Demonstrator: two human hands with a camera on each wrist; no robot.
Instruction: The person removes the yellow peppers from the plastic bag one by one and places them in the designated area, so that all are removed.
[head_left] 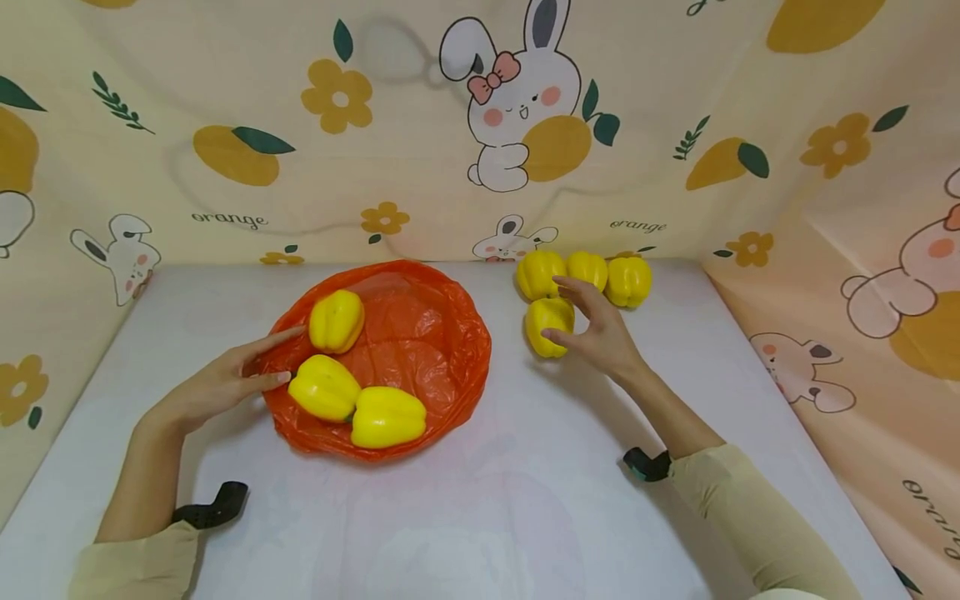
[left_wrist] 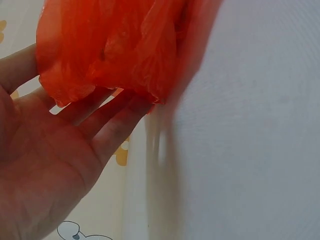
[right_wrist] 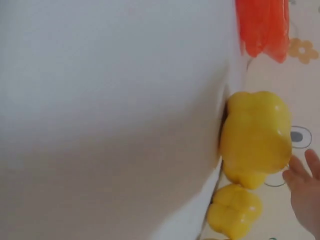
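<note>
A red plastic bag, its rim rolled into a round opening, lies on the table with three yellow bell peppers inside: an upper one, a left one and a lower one. At the bag's left rim is my left hand; its extended fingers touch the plastic, partly behind it in the left wrist view. To the right, my right hand reaches over a yellow bell pepper, thumb and fingers spread beside it. In the right wrist view, fingertips are right at the pepper's edge.
Three more yellow bell peppers stand behind it: one at the left, one in the middle and one at the right. A patterned cloth hangs along the back and sides of the white table.
</note>
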